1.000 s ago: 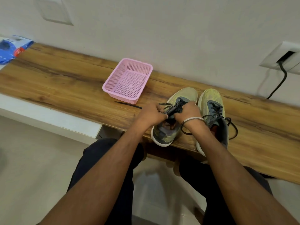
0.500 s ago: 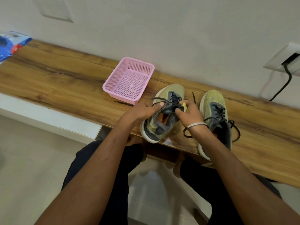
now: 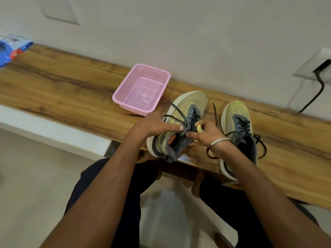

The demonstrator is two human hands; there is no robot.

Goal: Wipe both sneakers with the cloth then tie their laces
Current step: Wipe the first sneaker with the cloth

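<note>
Just right of the pink basket [image 3: 141,90], the tilted sneaker [image 3: 179,126] is steadied; its thin, limp laces [image 3: 176,116] are pinched by the left hand [image 3: 157,125] and right hand [image 3: 206,131], best gripped near the eyelets.

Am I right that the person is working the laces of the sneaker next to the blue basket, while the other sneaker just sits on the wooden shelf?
Nearly: the basket is pink, not blue, as the head view shows. The rest holds: the left hand and right hand are at the laces of the sneaker beside it, and the other sneaker sits on the wooden shelf.
</note>
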